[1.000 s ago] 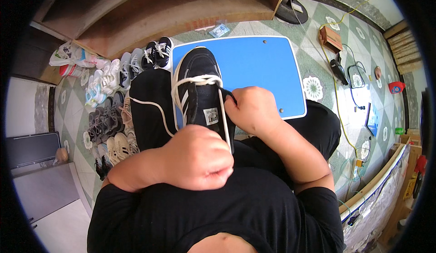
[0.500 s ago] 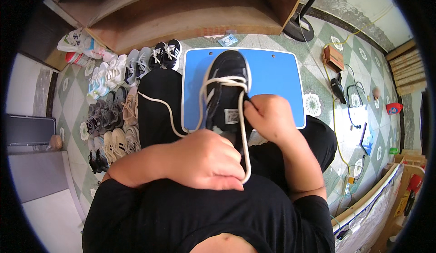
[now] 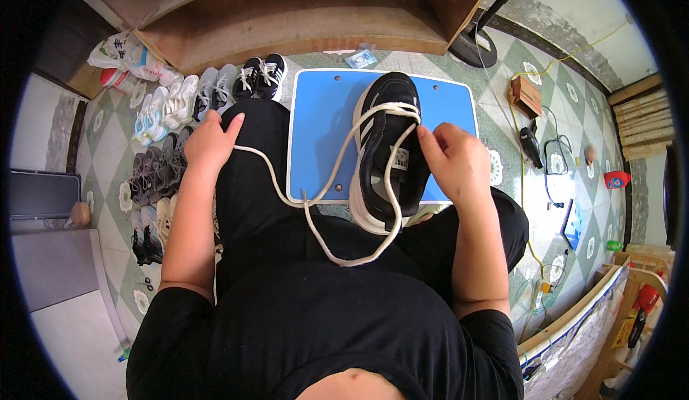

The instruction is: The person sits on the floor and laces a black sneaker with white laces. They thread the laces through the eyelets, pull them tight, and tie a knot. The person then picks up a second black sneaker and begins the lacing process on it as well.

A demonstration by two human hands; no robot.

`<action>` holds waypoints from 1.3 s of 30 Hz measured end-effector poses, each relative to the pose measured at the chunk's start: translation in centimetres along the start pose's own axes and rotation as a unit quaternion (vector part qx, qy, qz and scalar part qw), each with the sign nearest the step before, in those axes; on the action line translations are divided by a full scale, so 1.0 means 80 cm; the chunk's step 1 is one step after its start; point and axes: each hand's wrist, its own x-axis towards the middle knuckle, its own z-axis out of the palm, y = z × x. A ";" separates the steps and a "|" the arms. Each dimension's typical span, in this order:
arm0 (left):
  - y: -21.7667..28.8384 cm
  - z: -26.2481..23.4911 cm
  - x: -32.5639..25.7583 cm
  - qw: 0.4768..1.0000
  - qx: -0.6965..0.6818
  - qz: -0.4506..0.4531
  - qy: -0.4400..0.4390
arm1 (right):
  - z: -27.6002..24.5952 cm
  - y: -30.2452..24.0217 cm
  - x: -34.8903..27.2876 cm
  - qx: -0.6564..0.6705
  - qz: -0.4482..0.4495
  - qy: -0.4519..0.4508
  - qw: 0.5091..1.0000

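Observation:
A black sneaker point(image 3: 373, 163) with white side stripes and a white sole lies on the blue board point(image 3: 323, 105), toe pointing away from me. One cream shoelace point(image 3: 349, 262) passes through its front eyelets; its two long ends hang in loose loops toward my lap. My left hand point(image 3: 208, 145), out over my left knee, pinches one lace end between thumb and fingers. My right hand point(image 3: 457, 164) is closed at the sneaker's right side, thumb on the eyelet edge beside the lace. What its curled fingertips grip is partly hidden.
Several pairs of shoes point(image 3: 176, 105) stand in rows on the tiled floor at the left. Behind the board is a wooden shelf point(image 3: 301, 30). A small brown box point(image 3: 526, 97), a black hair dryer point(image 3: 530, 143) and cables lie to the right.
My left hand has swung from near my chest out to the left and now holds a lace end. The sneaker has shifted right and tilted; my right hand stays at its side.

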 end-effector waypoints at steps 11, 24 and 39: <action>-0.013 -0.018 -0.012 0.999 -0.002 0.034 0.027 | 0.019 -0.024 0.008 0.053 -0.231 0.069 0.969; 0.026 -0.003 -0.020 0.929 -0.290 0.224 0.047 | 0.031 -0.023 0.008 0.009 -0.180 -0.013 0.984; 0.015 0.028 -0.015 0.903 -0.379 0.202 0.006 | 0.032 -0.020 0.007 0.011 -0.199 0.007 0.980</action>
